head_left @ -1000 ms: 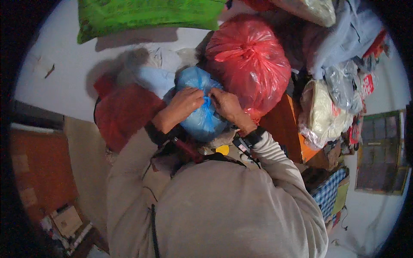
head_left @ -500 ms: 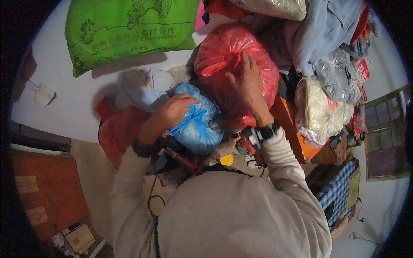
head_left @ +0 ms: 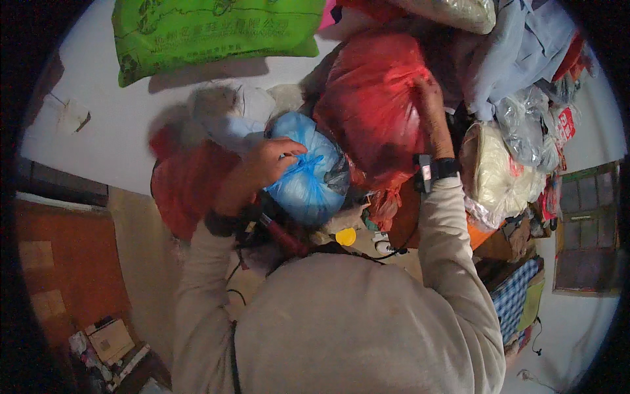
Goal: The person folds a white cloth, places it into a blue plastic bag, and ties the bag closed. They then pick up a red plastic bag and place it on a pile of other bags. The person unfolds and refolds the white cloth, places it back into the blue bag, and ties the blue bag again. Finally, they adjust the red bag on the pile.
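My left hand (head_left: 270,161) is closed on the gathered, knotted top of a blue plastic bag (head_left: 310,192), which is rounded and full. Just right of it bulges a large red plastic bag (head_left: 374,98), stuffed and leaning. Against that bag's upper right side my right hand (head_left: 432,108) has its fingers bent into the plastic, and some fingertips are hard to make out. A twisted red end (head_left: 384,209) hangs at the lower edge of the large bag. To the left of my left hand are a dark red cloth (head_left: 190,184) and whitish bundles (head_left: 239,108).
A green printed sack (head_left: 216,39) lies at the back left. Grey clothing (head_left: 512,52) and a cream-filled clear bag (head_left: 495,167) are piled at the right, by an orange board (head_left: 407,210). Below the bags are a yellow round object (head_left: 345,237) and a dark cable (head_left: 400,246).
My right hand has moved right, from the red bag's top to its side, and the bag has tilted, its end now hanging lower. My left hand has closed on the blue bag's knot.
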`<state>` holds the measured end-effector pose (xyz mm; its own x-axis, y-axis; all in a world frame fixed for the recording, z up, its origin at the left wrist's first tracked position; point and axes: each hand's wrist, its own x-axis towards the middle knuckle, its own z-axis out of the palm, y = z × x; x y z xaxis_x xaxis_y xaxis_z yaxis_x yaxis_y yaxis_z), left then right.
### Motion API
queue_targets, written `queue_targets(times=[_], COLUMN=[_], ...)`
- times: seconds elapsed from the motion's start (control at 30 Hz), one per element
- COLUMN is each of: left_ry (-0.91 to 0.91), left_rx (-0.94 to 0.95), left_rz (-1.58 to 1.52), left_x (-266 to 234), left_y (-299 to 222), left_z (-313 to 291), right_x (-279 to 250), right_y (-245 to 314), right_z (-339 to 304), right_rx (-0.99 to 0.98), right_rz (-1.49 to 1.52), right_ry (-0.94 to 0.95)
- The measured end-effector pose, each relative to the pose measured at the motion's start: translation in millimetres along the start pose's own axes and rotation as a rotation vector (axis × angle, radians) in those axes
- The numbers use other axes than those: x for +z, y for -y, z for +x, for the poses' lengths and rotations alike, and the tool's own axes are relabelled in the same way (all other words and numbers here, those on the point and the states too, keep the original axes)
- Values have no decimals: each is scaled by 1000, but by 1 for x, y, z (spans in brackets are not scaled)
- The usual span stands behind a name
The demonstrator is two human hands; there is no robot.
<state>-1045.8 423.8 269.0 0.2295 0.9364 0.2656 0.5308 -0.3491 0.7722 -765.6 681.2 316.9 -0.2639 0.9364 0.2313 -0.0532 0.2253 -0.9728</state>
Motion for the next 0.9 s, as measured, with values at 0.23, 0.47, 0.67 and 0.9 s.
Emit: queue_targets(times=[0.23, 0.47, 0.67, 0.9], left_ry=[-100, -122, -357, -485], left_rx=[-118, -120, -21, 50], left_rz=[1, 49, 201, 502], left_x=[-4, 3, -3, -9], left_y=[-12, -8, -18, -70], left_z=[-30, -37, -22, -1], right_x=[-39, -3, 90, 127], right_y=[22, 51, 13, -19], right_z=[17, -2, -67, -108], right_rx=[-100, -208, -199, -413], right_rz=[241, 38, -237, -504], right_ry=[48, 127, 245, 284])
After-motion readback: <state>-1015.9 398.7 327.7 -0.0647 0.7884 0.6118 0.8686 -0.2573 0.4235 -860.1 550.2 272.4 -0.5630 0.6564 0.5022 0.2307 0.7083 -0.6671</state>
